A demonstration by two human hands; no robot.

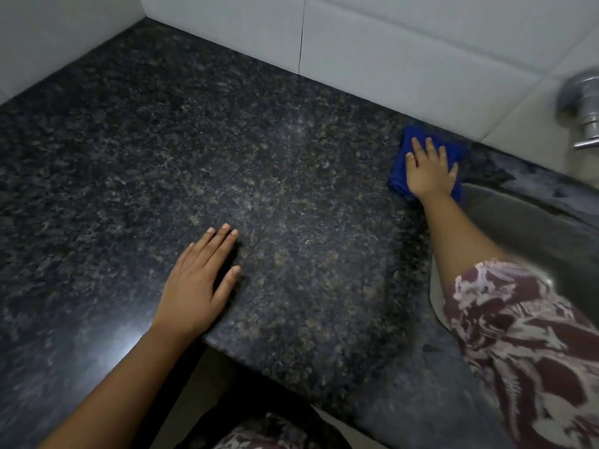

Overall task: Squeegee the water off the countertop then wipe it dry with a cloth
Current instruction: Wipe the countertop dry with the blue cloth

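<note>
cloth (400,171): blue, folded, right of centre by the wall tile and sink edge
right hand (429,171): fingers spread flat, pressing it down
left hand (194,286): flat, empty, bracing on countertop (194,140)
step: drying pass; keep palm pressure even, overlap strokes
squeegee: not in view

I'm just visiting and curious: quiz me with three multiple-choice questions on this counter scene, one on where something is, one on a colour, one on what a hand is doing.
1. Where is the cloth?
A. at the countertop's back edge, near the tiled wall
B. in the far left corner
C. hanging from the tap

2. What colour is the cloth?
A. white
B. blue
C. red

3. What is the left hand doing?
A. gripping a squeegee
B. holding a cup
C. lying flat and empty on the counter

Answers:
1 A: it lies by the wall, under the right hand.
2 B: blue shows around the fingers.
3 C: palm down, fingers straight, nothing held.
</note>
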